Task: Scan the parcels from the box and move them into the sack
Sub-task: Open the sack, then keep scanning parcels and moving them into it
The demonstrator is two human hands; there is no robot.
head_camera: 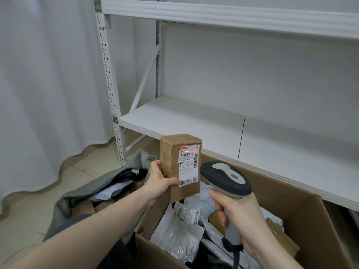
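Observation:
My left hand [158,181] grips a small brown cardboard parcel [174,150] upright above the big open cardboard box [303,212]. A white shipping label faces me, and a red scan line crosses its barcode near the top. My right hand [242,214] holds a grey barcode scanner [226,178] by its handle, its head aimed at the label from just right of the parcel. Inside the box lie several grey and silver mailer bags [178,235]. The grey sack [81,193] lies open on the floor to the left, with several parcels in it.
A white metal shelving rack [194,121] stands right behind the box, its low shelf bare. A white curtain [48,94] hangs on the left down to the tiled floor [25,230]. The scanner's cable hangs down at the bottom edge.

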